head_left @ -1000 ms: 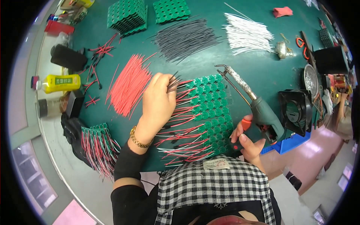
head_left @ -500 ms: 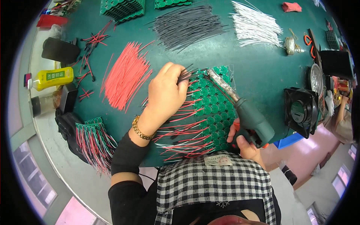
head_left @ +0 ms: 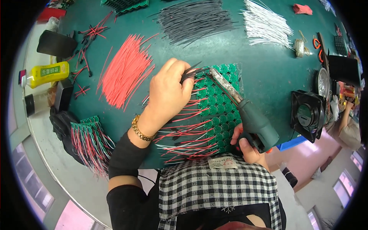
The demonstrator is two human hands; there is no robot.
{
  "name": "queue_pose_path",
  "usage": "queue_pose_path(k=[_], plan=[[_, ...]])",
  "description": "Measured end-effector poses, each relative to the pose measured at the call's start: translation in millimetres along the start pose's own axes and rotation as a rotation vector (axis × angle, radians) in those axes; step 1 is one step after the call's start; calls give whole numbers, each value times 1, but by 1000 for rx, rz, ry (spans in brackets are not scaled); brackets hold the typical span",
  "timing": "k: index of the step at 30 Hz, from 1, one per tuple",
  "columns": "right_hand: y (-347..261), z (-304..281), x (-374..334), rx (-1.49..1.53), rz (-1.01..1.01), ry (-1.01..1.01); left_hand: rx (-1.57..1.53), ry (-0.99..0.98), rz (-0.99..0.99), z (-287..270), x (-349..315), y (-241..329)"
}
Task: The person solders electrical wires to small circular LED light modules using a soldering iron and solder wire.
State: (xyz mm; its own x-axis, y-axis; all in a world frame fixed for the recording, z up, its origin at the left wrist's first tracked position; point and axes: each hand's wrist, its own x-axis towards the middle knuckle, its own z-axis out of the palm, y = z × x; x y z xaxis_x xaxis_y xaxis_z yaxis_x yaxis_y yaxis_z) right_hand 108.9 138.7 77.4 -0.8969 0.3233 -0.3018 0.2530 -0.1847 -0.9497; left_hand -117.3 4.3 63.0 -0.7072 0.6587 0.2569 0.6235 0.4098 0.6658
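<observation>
My left hand (head_left: 170, 84) is closed on a small bunch of black wires (head_left: 190, 73), their ends pointing toward the top edge of a panel of round green circuit boards (head_left: 217, 111). Around its grip my right hand (head_left: 248, 147) holds a green soldering iron (head_left: 256, 122), pistol-shaped, with a long metal barrel. The iron's tip sits at the panel's upper left part, close to the black wire ends; whether it touches them I cannot tell. Red and white wires (head_left: 184, 135) stick out leftward from the panel's left side, partly beneath my left forearm.
Piles of red wires (head_left: 126, 73), black wires (head_left: 195, 21) and white wires (head_left: 266, 25) lie beyond my hands. A black fan (head_left: 308, 115) stands at right. Wired boards (head_left: 90, 138), a yellow bottle (head_left: 48, 74) and orange-handled scissors (head_left: 317, 44) lie around. Another person's arm (head_left: 347, 115) shows far right.
The view has shifted slightly, so the piles sit a little higher in it. Both hands keep their holds, and the iron's tip stays by the panel's upper left part.
</observation>
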Motion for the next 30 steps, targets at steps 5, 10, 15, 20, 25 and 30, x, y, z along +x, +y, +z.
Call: queue_pose_path(k=[5,10,15,20,25,30], plan=[[1,-3,1,-123,-38,-31,25,0,7,1,0,0],[1,1,2,-18,-58,3,48,1,22,3,1,0],[5,3,-4,152,-72,101,35,12,7,3,1,2],[3,1,-9,184,-16,198,49,17,18,4,0,1],[6,-2,-12,209,-33,211,79,-12,3,4,0,3],[5,0,-13,251,-46,189,-47,11,-43,0,0,6]])
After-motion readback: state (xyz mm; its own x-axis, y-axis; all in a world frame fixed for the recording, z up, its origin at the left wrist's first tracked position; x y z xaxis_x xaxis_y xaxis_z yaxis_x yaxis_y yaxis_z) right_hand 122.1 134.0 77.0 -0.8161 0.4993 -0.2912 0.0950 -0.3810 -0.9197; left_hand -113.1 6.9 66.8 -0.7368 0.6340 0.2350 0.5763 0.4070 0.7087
